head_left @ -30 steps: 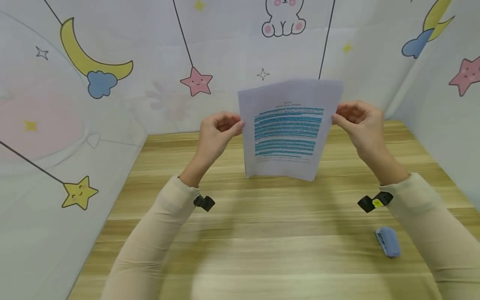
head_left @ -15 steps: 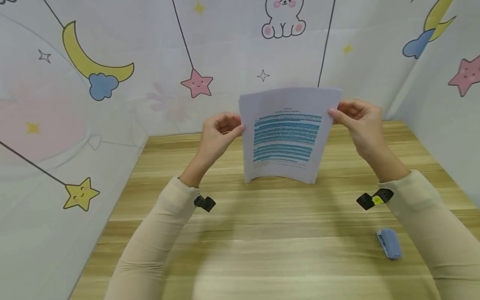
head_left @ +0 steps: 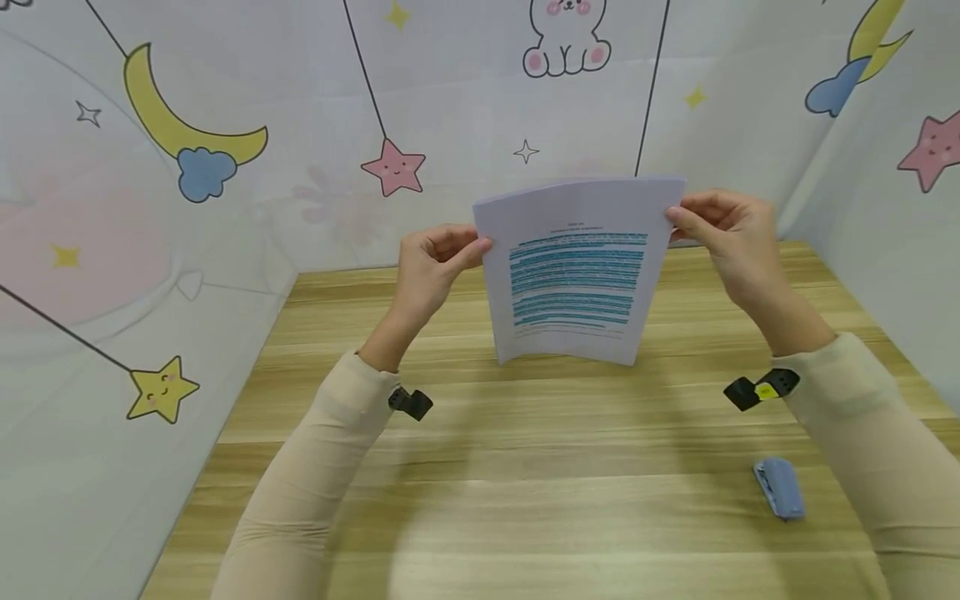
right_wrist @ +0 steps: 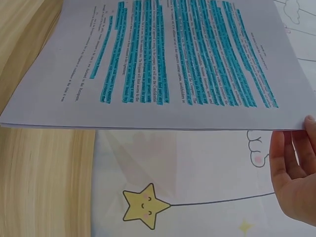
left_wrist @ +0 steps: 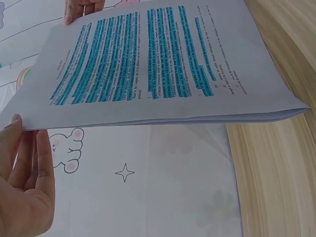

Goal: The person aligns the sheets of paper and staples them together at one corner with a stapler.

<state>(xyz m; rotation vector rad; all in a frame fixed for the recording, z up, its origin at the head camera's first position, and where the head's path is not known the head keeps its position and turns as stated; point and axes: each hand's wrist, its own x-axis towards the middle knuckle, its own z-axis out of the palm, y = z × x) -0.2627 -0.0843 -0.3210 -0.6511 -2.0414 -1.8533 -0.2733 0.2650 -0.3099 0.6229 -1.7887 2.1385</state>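
Note:
A stack of printed paper sheets [head_left: 577, 287], with many lines marked in blue, stands upright between my hands. Its lower edge is at the table in the head view. My left hand [head_left: 431, 271] pinches the left edge near the top, thumb in front and fingers behind. On the opposite edge, near the upper corner, my right hand [head_left: 738, 242] pinches the sheets the same way. The left wrist view shows the paper stack [left_wrist: 148, 64] with its layered edges slightly apart at the bottom corner. In the right wrist view the paper's edges [right_wrist: 148, 126] lie close together.
A small blue stapler [head_left: 780, 488] lies on the wooden table [head_left: 540, 517], near the right forearm. Behind the table hangs a white cloth [head_left: 315, 92] printed with stars and moons, which also covers the sides. Each wrist wears a black strap.
The stack's top edge has come down, and its left upper corner now sits lower. My right hand has shifted slightly right and up. Both hands keep their pinch on the paper.

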